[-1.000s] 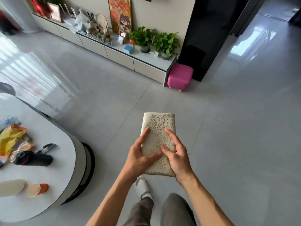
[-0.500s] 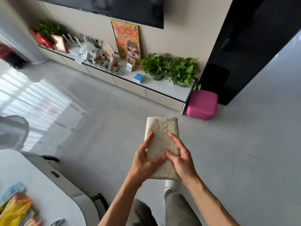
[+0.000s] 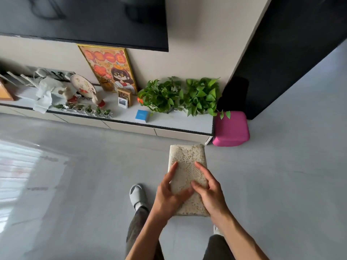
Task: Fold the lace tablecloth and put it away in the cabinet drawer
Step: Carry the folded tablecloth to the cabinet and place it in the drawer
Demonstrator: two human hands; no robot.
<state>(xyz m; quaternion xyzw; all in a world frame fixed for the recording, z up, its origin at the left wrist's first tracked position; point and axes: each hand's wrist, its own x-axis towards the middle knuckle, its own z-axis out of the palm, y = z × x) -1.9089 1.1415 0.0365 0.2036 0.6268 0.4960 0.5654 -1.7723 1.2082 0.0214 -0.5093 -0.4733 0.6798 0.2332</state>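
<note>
The tablecloth [image 3: 187,166] is folded down into a compact cream packet, longer than it is wide, its top face all openwork lace with leaf and fan patterns. It is held flat in the air above the grey floor, long axis pointing away toward the cabinet [image 3: 169,133], far end rounded where the layers fold over. Its near end is gripped from both sides. The cabinet runs low along the wall just beyond it, pale drawer fronts under a dark-edged top, every drawer front sitting flush and shut. The packet's far end lines up near the cabinet's right end, apart from it.
</note>
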